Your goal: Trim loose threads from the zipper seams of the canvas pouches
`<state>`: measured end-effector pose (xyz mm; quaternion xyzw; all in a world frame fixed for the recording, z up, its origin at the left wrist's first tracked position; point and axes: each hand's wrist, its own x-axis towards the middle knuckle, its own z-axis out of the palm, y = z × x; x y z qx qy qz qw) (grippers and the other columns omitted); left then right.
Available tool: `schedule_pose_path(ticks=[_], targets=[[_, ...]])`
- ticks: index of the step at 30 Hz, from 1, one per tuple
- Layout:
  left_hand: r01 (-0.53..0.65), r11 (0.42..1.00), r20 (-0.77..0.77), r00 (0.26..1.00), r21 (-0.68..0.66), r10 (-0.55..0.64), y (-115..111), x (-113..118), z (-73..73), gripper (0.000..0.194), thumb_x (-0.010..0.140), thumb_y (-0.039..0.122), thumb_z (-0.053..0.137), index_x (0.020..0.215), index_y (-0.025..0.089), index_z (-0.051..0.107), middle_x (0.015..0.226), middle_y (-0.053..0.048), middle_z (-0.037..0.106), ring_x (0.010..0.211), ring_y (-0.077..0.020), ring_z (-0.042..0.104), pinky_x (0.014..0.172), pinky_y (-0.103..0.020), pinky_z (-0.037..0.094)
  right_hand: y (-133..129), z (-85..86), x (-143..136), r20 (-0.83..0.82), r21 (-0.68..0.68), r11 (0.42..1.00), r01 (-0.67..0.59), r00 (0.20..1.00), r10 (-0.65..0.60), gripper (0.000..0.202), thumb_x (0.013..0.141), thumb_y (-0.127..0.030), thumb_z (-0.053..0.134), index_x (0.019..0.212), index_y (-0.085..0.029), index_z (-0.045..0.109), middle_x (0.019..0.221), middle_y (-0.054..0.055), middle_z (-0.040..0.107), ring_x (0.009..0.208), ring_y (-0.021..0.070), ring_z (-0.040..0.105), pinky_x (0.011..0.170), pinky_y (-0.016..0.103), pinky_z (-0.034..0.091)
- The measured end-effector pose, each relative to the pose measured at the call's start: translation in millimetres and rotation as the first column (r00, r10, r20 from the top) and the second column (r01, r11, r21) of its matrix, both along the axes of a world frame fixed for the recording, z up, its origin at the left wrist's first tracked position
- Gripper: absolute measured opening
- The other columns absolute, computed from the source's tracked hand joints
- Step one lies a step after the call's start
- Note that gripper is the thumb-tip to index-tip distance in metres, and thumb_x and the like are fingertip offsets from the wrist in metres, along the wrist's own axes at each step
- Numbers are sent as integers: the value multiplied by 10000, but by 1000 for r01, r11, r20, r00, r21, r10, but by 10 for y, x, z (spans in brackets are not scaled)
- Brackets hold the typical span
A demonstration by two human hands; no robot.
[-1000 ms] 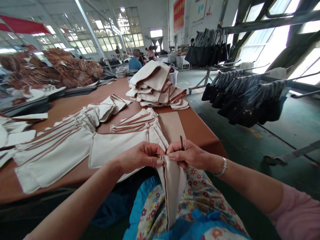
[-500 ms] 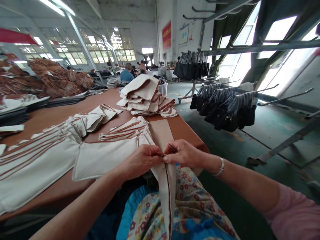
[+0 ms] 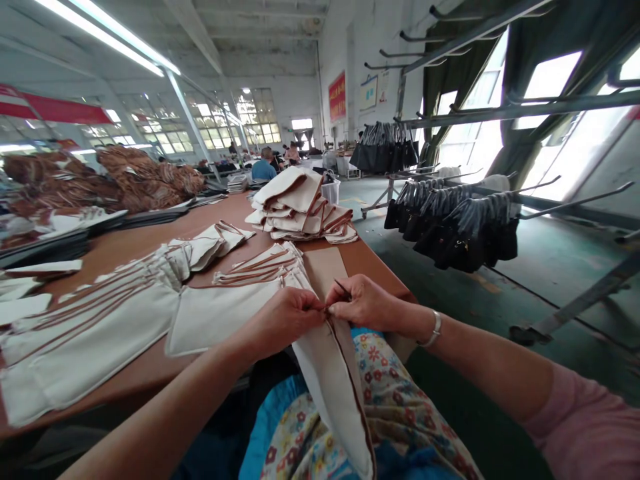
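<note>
Above my lap, at the near edge of the brown table (image 3: 225, 215), my two hands meet, fingertips nearly touching; my left hand (image 3: 287, 320) has thumb and forefinger pressed together on the top end of the cream piece (image 3: 330, 390), the other fingers curled in behind; and here's my right hand (image 3: 361, 305), pinching that same end from the other side, a slim dark tool (image 3: 343, 289) poking up out of its curled fingers; what exactly sits between the tips is too small to tell; the cream piece hangs down from the pinch, slanting across my flowered apron (image 3: 395, 400), its brown edging running down the length towards me; up at my right wrist there's a silver bracelet (image 3: 436, 329); on the table, just beyond my left hand, lies a flat cream panel (image 3: 220, 313), with a small fanned bundle (image 3: 265, 263) right behind it; to the left, a long overlapping row (image 3: 115, 320) of brown-edged pieces; farther back, a heaped cream pile (image 3: 295, 203) near the table's right edge, and a tan board (image 3: 325, 265) lying flat between that pile and my hands; off to the right, black bags (image 3: 455, 233) hang from a metal rack (image 3: 575, 200); a person in blue (image 3: 263, 167) is well beyond the pile.
</note>
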<state>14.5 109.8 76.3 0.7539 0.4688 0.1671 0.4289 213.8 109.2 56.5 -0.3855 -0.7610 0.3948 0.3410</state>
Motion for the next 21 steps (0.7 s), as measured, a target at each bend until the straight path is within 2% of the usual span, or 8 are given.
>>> schedule_pose_path(ticks=[4,9,14,18,21], targets=[[-20,999,-23,1000,42,21,-17,3,-130,217,798,304,561,710,124,646,605,32,473,573,-100,363,524,-221,252,-22,-144,-22,53,99,994,56,997,-61,79,756,-138,561,738,-112,633,610,-30,549,562,68,435,519,183,327],[58,993,72,996,-103,-51,11,-39,-235,282,839,365,553,754,123,669,639,19,484,588,-103,377,518,-205,268,-20,-330,2,66,327,945,3,997,-26,108,782,-129,568,791,-114,675,655,-6,589,591,84,492,573,203,360],[87,965,132,990,-248,-55,99,-87,-297,227,824,284,544,853,133,711,698,1,566,601,-111,432,529,-200,308,86,-546,63,51,483,872,-83,996,66,154,807,-98,560,911,-133,668,800,40,652,729,118,591,692,221,431],[45,936,170,985,-350,16,215,-117,-413,216,769,222,558,849,127,735,681,-8,601,583,-114,454,527,-206,323,154,-675,125,166,606,784,-134,985,40,149,856,-125,533,948,-150,647,768,29,608,697,113,552,630,218,399],[18,858,299,941,-514,160,293,-122,-547,217,712,209,599,839,112,745,709,-44,654,607,-135,521,544,-211,372,175,-730,153,253,708,690,-152,966,-46,135,892,-163,517,955,-158,637,744,18,585,639,103,510,558,222,348]])
